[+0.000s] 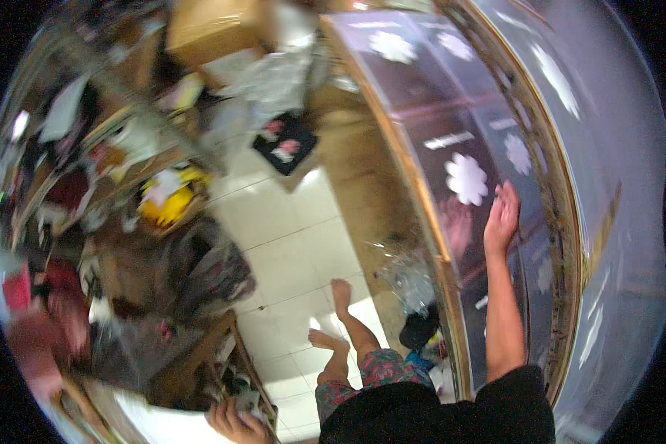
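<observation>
My right hand (502, 220) is raised over a long glossy table (440, 103) on the right, its fingers stretched out and holding nothing that I can see. A blurred reflection of a hand shows in the surface beside it. White flower shapes (466, 179) mark the dark panels there, one just left of my fingers. At the lower left, my left hand (237, 423) is by the edge of a white-topped surface (166, 423), fingers apart. The picture is smeared there, and I cannot tell whether that hand touches the edge.
White floor tiles (274, 255) run between the table and cluttered shelves (89, 140). A black printed piece (287, 144) lies on the floor ahead. Farther off stands a cardboard box (211, 29). Clear plastic (411, 281) lies beneath the table's left edge. Dark plastic bags (207, 266) bulge from the left.
</observation>
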Motion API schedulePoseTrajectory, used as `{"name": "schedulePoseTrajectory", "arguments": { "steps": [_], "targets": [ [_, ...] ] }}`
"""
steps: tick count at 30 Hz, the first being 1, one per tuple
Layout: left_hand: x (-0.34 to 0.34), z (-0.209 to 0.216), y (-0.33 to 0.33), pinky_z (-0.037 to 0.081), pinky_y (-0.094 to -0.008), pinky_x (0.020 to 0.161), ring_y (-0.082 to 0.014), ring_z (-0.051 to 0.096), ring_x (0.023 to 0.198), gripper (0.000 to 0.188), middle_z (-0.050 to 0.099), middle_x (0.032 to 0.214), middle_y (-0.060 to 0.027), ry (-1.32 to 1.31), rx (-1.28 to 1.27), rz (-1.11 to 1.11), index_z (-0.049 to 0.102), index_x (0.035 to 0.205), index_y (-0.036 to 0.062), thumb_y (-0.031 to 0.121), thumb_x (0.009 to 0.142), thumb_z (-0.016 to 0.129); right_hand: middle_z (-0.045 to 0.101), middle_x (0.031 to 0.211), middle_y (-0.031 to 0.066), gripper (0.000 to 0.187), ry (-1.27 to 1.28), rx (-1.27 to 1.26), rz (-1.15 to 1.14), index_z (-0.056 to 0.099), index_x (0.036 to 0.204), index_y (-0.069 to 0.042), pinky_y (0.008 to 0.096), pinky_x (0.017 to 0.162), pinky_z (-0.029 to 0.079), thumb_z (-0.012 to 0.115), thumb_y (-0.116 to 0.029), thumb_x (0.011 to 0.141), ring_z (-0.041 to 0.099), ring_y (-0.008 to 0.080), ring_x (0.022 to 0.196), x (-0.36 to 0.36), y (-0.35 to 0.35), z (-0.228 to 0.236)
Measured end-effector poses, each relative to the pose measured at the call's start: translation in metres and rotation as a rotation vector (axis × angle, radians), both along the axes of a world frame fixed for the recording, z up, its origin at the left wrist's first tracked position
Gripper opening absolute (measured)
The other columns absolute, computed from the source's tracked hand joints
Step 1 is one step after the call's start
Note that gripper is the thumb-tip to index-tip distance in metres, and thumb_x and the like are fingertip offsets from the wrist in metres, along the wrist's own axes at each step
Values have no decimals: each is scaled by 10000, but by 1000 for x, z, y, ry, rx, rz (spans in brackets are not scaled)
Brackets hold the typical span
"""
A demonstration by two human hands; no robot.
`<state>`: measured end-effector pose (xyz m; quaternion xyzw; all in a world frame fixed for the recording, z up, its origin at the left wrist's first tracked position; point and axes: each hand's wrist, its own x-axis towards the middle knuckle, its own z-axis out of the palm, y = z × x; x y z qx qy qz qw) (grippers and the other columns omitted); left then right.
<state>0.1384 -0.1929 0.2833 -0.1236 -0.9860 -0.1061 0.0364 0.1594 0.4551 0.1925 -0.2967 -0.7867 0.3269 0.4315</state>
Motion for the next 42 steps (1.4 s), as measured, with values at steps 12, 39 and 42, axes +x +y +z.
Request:
{"name": "schedulePoseTrajectory", "arguments": {
  "steps": [12,39,42],
  "targets": [
    [36,25,-27,414,-501,1059,-409,518,1210,318,564,1263,-199,158,621,156,647,1118,21,87,810,686,624,1116,123,253,-455,-949,984,548,1247,11,348,791,568,523,-74,1011,661,224,907,6,-375,5],
    [205,27,-125,447,-465,1021,-374,543,1201,355,585,1264,-189,403,531,581,630,1178,33,110,837,691,601,1119,172,379,-1192,-947,947,453,1317,-35,438,751,551,545,-119,959,680,346,922,18,-384,-73],
    [197,59,-159,466,-475,984,-386,548,1185,417,576,1268,-203,565,382,738,617,1217,40,114,819,716,591,1126,166,389,-1202,-950,1000,448,1319,-34,431,741,553,557,-125,957,679,346,945,33,-389,-63]
  ]
}}
